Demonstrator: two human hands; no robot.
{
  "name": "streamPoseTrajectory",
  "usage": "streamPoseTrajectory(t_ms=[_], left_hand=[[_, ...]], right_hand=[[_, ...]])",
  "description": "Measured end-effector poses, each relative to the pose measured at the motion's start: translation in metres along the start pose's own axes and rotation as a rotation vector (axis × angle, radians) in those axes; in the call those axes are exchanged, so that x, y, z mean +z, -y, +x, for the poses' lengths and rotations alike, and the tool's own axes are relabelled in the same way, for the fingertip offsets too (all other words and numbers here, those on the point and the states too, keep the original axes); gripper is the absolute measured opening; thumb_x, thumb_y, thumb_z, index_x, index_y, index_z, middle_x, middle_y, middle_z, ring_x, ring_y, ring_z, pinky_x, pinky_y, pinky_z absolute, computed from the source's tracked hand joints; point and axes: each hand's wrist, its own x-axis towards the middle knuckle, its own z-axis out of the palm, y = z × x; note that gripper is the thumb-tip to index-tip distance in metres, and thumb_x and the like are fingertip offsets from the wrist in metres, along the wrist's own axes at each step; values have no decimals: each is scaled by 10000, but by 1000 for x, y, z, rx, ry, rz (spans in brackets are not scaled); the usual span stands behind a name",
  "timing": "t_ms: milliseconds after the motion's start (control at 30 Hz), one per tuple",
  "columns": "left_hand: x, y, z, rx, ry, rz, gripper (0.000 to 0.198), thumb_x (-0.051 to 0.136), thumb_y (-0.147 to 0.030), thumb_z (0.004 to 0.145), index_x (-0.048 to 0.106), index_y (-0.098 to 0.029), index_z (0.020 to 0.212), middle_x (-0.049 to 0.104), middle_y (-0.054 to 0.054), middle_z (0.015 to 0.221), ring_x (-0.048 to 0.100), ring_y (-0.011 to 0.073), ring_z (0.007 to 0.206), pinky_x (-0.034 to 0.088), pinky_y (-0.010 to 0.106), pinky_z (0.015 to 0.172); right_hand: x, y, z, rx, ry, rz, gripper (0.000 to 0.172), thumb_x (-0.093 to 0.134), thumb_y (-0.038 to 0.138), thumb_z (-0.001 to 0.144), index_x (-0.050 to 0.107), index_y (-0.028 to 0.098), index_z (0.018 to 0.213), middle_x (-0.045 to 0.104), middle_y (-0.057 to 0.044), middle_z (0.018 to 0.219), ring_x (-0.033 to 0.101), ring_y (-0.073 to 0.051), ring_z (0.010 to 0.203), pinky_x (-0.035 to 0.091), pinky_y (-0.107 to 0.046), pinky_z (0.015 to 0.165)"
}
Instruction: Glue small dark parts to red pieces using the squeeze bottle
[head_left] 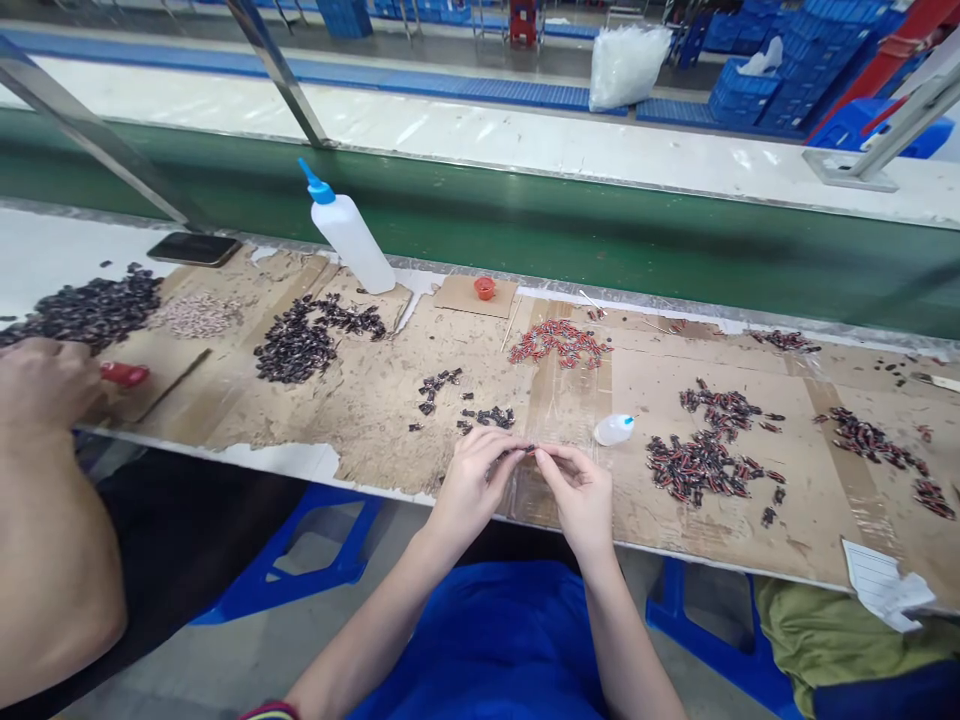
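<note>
Near the front edge of the cardboard-covered table (420,360), my left hand (474,474) and my right hand (581,492) meet fingertip to fingertip. Both pinch a tiny dark and red part (530,450) between thumbs and fingers. Just beyond my left hand lie loose small black parts (495,416). A small white bottle with a blue tip (614,430) lies tilted to the right of my right hand. Farther back is a pile of red parts (561,342). To the right are piles of black and red parts (697,468).
A tall white bottle (352,240) leans at the back, beside black parts (294,345). A red cup (484,288) sits on a cardboard square. At the left, a co-worker's hand (45,385) is near a red object (124,374). Behind runs a green belt (480,215).
</note>
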Motion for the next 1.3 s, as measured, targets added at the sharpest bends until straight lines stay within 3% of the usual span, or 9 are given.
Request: streamPoseTrajectory(t_ms=[500,1033,1200,1300], left_hand=[[3,-13,4,-105,63,-222,115,600,-226,868,707,-196,898,720,55,876,636,189,874,506,332,834],[6,-22,5,-244,79,-261,114,592,-221,811,696,-182,838,719,54,847,651,184,843,511,305,812],[13,-27,5,-224,231,-326,118,571,-221,841,672,-174,883,711,59,871,660,181,853,518,293,804],[14,-26,9,-108,411,-271,237,569,-232,870,623,-216,1100,705,54,963,639,192,942,493,327,873]], right_hand=[[-3,1,-5,-129,-96,37,87,747,270,690,756,200,741,758,-40,757,720,-201,733,601,-328,721],[-15,1,-5,-354,-31,-138,62,697,228,763,757,214,769,743,-49,774,701,-183,722,585,-310,699],[-37,6,-8,-375,44,-247,59,707,249,760,757,223,773,747,-41,742,698,-184,666,587,-306,646],[-61,6,-12,-334,-47,-296,118,726,292,741,751,205,818,750,-56,764,701,-198,656,597,-321,626]])
